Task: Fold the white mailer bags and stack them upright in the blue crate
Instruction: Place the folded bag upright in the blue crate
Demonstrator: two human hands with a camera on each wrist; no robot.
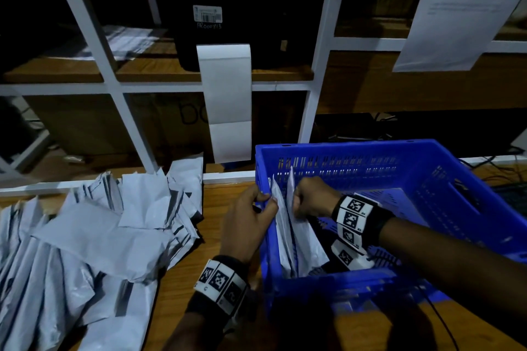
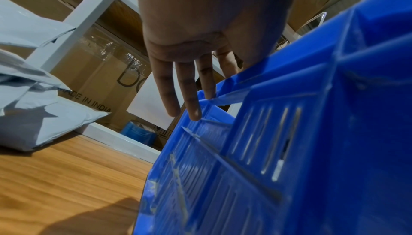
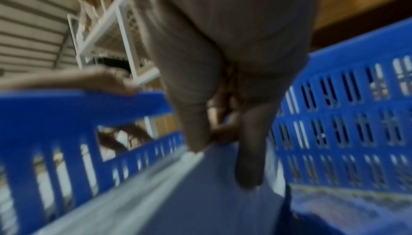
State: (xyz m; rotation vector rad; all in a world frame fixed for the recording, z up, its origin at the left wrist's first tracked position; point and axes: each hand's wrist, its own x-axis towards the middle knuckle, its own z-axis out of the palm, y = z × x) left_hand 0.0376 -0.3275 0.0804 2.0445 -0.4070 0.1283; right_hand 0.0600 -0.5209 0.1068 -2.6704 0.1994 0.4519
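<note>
The blue crate stands on the wooden table at the right. A few folded white mailer bags stand upright against its left wall. My right hand is inside the crate and pinches the top edge of the innermost folded bag between thumb and fingers. My left hand grips the crate's left rim, with the thumb inside and the fingers down the outer wall. A loose pile of unfolded white mailer bags lies to the left of the crate.
A white metal shelf frame rises behind the table. A white label strip hangs from a black printer on the shelf. A paper sheet hangs at the top right. Black cables run behind the crate.
</note>
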